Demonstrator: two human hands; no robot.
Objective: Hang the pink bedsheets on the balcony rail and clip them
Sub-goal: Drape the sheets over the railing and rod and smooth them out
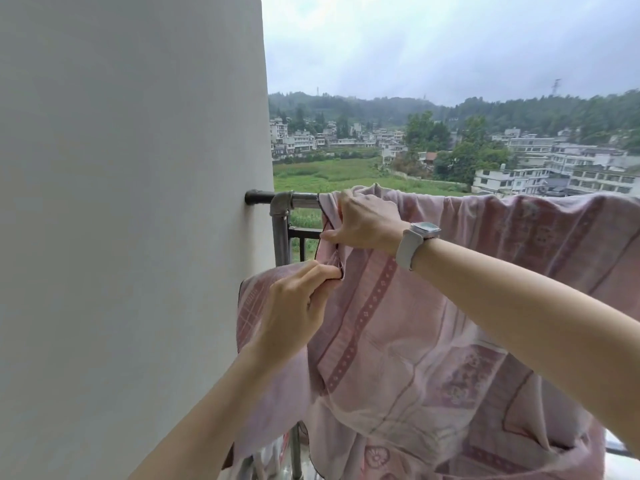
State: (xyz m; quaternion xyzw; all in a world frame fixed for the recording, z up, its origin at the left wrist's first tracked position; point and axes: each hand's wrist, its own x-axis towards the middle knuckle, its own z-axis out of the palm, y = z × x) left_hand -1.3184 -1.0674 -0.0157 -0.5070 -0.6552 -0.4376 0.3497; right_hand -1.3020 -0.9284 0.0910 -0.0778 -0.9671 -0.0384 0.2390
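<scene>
Pink patterned cotton bedsheet [433, 306] draped over grey metal balcony rail [301, 199], 3 o'clock of white wall [131, 202]. Left hand [298, 306] pinching hem; right hand [367, 223] gripping edge at rail.

1. The left hand [298, 303] reaches up from the lower left, back of the hand to the camera, fingers curled and pinching the edge of the pink bedsheet [433, 334].
2. The right hand [363, 221] crosses in from the right, above the left hand, fingers bent, gripping the same edge higher up.
3. Both forearms are bare.
</scene>
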